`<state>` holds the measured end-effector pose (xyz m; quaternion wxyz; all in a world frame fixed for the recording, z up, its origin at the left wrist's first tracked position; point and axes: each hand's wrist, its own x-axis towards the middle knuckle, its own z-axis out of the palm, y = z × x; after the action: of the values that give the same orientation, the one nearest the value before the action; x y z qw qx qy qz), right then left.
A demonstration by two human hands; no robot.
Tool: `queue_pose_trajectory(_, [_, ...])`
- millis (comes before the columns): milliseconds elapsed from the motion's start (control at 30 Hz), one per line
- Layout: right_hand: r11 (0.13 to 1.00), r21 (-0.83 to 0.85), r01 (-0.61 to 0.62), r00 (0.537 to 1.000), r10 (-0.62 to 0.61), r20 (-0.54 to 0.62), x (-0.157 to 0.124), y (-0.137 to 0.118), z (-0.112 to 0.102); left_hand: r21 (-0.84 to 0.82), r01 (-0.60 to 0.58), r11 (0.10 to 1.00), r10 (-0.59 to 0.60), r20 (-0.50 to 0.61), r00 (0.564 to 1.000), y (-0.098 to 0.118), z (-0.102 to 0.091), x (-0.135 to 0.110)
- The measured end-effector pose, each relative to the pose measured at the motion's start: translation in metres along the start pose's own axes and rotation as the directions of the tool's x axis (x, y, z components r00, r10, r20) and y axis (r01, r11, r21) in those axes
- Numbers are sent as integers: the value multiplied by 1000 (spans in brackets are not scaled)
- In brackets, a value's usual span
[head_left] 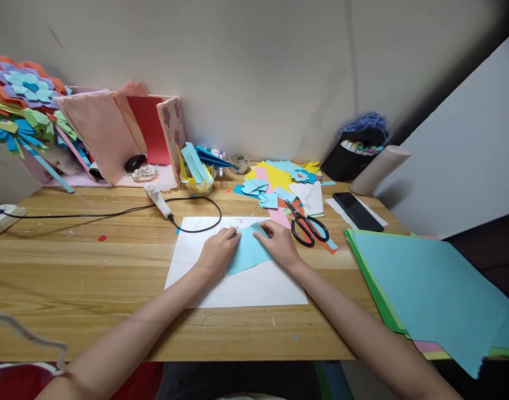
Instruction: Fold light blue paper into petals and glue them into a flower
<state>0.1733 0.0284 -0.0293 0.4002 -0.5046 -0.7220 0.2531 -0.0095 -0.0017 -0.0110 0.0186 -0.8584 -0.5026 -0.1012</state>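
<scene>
"Left hand (218,251): gripping anything?"
"Its fingers curl onto the blue paper (250,253); pinching or just pressing, I can't tell."
"And the right hand (281,244)?"
"Thumb on the paper's other side, its grip equally unclear. So the paper lies between both hands, over a white sheet (246,294)."
"Farther out?"
"Scissors (306,218) near the right hand, scraps (275,179) beyond, phone (358,211) farther right."

There are two hands (218,253) (279,244), one held paper (249,251), one phone (357,211), one pair of scissors (306,218) and one bench (91,272).
</scene>
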Motion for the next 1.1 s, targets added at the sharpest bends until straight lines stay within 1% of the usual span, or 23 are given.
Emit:
queue_pose_trajectory(67, [1000,21,19,1000,-19,9,0,0,0,35,3,999,-4,20,1000,2,0,0])
queue_pose_trajectory(167, [999,45,17,999,-18,27,-1,1,1,62,4,998,-5,27,1000,3,1,1])
queue_pose_trajectory(233, [996,72,60,996,-65,64,-2,2,1,60,18,998,-19,17,1000,3,2,0])
queue_pose_trajectory(300, [988,83,134,984,-142,107,-4,3,1,58,36,998,-37,4,999,4,3,0])
queue_pose_trajectory(433, [957,-32,288,946,-280,161,-7,4,0,69,53,996,-54,8,999,6,4,-1])
queue_pose_trajectory(567, [885,-170,433,887,-385,256,-8,3,-1,51,65,997,-66,16,998,6,6,-1])
queue_pose_trajectory(633, [850,-232,474,865,-399,303,-9,3,-1,38,71,997,-72,25,997,6,6,-1])
queue_pose_trajectory(800, [786,-328,524,837,-403,371,-11,0,-1,37,75,997,-76,33,997,6,5,0])
queue_pose_trajectory(867, [763,-343,548,822,-415,390,-11,0,-1,42,78,996,-80,40,996,6,5,1])
queue_pose_trajectory(967, [738,-353,575,805,-433,407,-10,0,0,100,72,992,-79,65,995,7,5,2])
queue_pose_trajectory(1100, [726,-355,588,793,-432,430,-9,-1,0,154,24,988,-42,110,993,9,3,4])
